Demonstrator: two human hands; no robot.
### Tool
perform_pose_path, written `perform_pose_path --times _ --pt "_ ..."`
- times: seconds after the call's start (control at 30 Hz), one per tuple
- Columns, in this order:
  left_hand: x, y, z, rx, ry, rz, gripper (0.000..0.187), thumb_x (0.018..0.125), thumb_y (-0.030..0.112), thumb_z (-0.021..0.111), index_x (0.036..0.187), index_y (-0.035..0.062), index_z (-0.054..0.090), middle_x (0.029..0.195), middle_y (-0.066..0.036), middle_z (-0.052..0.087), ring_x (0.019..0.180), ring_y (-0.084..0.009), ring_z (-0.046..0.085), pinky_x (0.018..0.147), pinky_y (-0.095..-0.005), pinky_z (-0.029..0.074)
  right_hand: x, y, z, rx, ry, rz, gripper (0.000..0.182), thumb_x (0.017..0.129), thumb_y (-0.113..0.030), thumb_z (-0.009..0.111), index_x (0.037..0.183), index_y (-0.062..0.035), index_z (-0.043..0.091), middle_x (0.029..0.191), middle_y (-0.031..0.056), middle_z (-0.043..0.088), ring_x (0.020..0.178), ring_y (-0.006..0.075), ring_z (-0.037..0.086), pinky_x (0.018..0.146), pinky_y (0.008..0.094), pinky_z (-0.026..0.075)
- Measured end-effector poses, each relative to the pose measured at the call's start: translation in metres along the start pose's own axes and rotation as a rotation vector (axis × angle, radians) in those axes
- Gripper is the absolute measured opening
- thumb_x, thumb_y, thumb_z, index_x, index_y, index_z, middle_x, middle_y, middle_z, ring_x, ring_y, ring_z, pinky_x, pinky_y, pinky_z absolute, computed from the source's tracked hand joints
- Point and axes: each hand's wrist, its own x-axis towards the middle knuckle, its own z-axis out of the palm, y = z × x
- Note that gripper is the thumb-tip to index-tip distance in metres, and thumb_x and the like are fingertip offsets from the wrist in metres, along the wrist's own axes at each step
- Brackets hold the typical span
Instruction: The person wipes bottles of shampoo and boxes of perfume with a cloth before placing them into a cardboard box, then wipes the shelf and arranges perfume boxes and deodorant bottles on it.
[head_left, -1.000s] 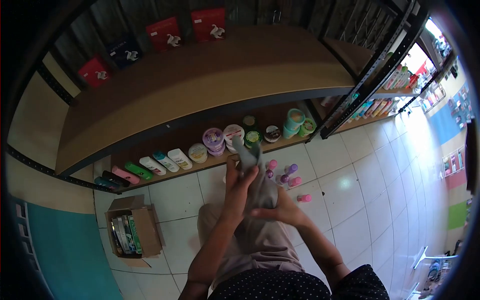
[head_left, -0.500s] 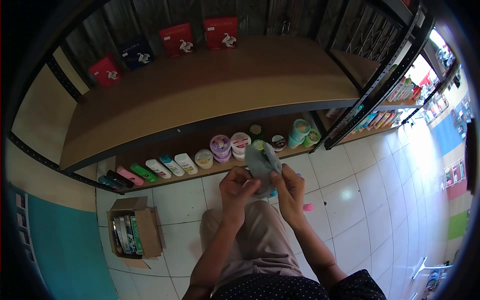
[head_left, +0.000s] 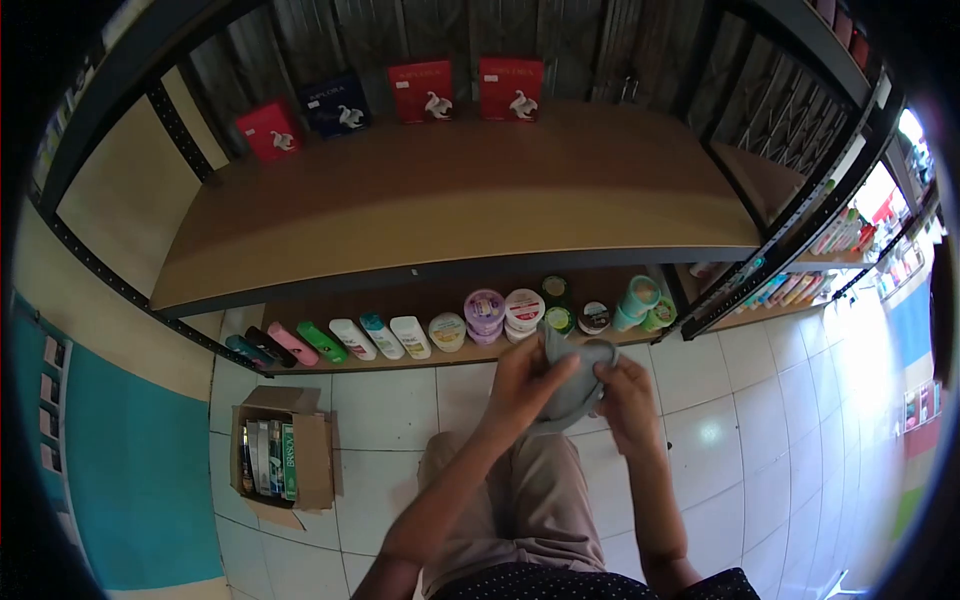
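A crumpled grey cloth (head_left: 572, 392) is held out above my knees, in front of the lower shelf. My left hand (head_left: 527, 385) grips its left side, the thumb pressed over the fabric. On the opposite side, my right hand (head_left: 628, 395) pinches the cloth's edge between thumb and fingers. Behind the cloth, a green-lidded tub (head_left: 560, 320) shows only in part. Tubs with purple (head_left: 485, 307) and white-and-red lids (head_left: 524, 308) stand nearby on the lower shelf.
Bottles (head_left: 368, 338) line the lower shelf's left part. Red and dark blue boxes (head_left: 424, 92) stand along the back of the upper shelf (head_left: 450, 190). On the tiled floor at left sits an open cardboard box (head_left: 318, 450) of packages. A black metal post (head_left: 790, 225) rises at right.
The view has shifted, so the shelves appear further right and lower. The cloth has changed shape between my hands, from a raised fold to a rounder, more spread form. Both hands keep hold.
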Motion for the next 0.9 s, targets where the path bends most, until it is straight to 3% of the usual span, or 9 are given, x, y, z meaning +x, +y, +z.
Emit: perform_pose_path --times 0.1,0.23,0.37,0.43,0.57,0.63,0.7,0.83,0.9 --pt "0.06 0.036 -0.009 0.261 -0.048 0.416 0.021 0.07 0.014 0.066 0.08 0.0055 0.049 0.072 0.002 0.049 0.068 -0.003 0.044 0.06 -0.0184 0.036 0.05 -0.052 0.015 -0.294 -0.088 -0.453 0.012 0.072 -0.008 0.054 0.082 -0.0015 0.057 0.071 -0.0005 0.055 0.058 0.0055 0.048 0.048 0.0192 0.039" --pt "0.146 0.096 -0.016 0.244 -0.137 0.567 0.028 0.067 0.014 0.068 0.083 0.0049 0.048 0.078 -0.002 0.051 0.073 -0.0088 0.047 0.065 -0.024 0.039 0.124 -0.126 0.047 -0.3 -0.244 -0.738 0.018 0.074 -0.006 0.051 0.09 0.0014 0.058 0.077 0.002 0.058 0.068 0.0083 0.052 0.064 0.0201 0.041" --pt "0.162 0.065 -0.042 0.59 0.043 0.524 0.036 0.073 0.012 0.062 0.103 0.0031 0.044 0.091 -0.006 0.051 0.084 -0.0131 0.048 0.073 -0.0252 0.039 0.169 -0.115 0.044 -0.222 -0.395 -0.548 0.02 0.076 -0.009 0.052 0.092 0.0015 0.056 0.082 0.0052 0.059 0.073 0.0122 0.055 0.071 0.0254 0.043" --pt "0.111 0.054 -0.041 0.694 0.244 0.646 0.04 0.075 0.01 0.06 0.11 0.0027 0.041 0.095 -0.01 0.049 0.09 -0.0169 0.048 0.078 -0.028 0.038 0.173 -0.089 0.037 -0.442 -0.042 -0.308 0.021 0.075 -0.009 0.053 0.093 0.0017 0.057 0.078 0.0047 0.06 0.069 0.0115 0.055 0.065 0.0213 0.043" --pt "0.012 -0.043 -0.091 0.711 0.466 0.739 0.04 0.074 0.002 0.053 0.111 -0.0024 0.039 0.107 -0.017 0.046 0.099 -0.0293 0.044 0.088 -0.0375 0.032 0.178 -0.067 0.016 -0.73 0.099 -0.493 0.028 0.078 -0.013 0.051 0.103 0.0008 0.052 0.091 0.0131 0.059 0.085 0.0199 0.056 0.074 0.0279 0.043" --pt "-0.045 -0.079 -0.119 0.962 0.511 0.499 0.043 0.072 -0.001 0.052 0.112 -0.0034 0.037 0.11 -0.017 0.043 0.105 -0.0305 0.039 0.092 -0.0382 0.028 0.154 -0.076 0.029 -1.186 0.375 -1.017 0.04 0.08 -0.018 0.047 0.115 0.0017 0.042 0.113 0.0223 0.046 0.11 0.0303 0.041 0.091 0.0377 0.033" --pt "-0.089 -0.124 -0.152 0.953 0.659 0.217 0.049 0.071 -0.002 0.052 0.116 -0.0037 0.032 0.113 -0.018 0.039 0.107 -0.0308 0.036 0.093 -0.0387 0.025 0.144 -0.074 0.048 -1.515 0.199 -0.898 0.051 0.081 -0.023 0.045 0.123 0.0036 0.031 0.128 0.0232 0.029 0.124 0.0339 0.019 0.1 0.0439 0.018" --pt "-0.179 -0.275 -0.264 1.168 0.964 -0.334 0.085 0.068 0.028 0.065 0.129 -0.0017 0.013 0.124 -0.022 0.027 0.115 -0.0344 0.029 0.096 -0.0451 0.023 0.164 -0.032 0.085 -1.634 0.074 -0.738 0.056 0.083 -0.032 0.037 0.124 0.0065 0.028 0.13 0.0242 0.024 0.125 0.0351 0.016 0.1 0.0476 0.014" --pt "-0.189 -0.283 -0.291 0.841 1.137 -1.258 0.105 0.063 0.043 0.067 0.132 0.0028 -0.001 0.131 -0.025 0.015 0.12 -0.04 0.02 0.097 -0.0493 0.02 0.174 -0.024 0.087 -1.689 0.031 -0.634 0.057 0.084 -0.033 0.034 0.124 0.0065 0.027 0.13 0.0249 0.024 0.124 0.0363 0.017 0.099 0.0491 0.016"
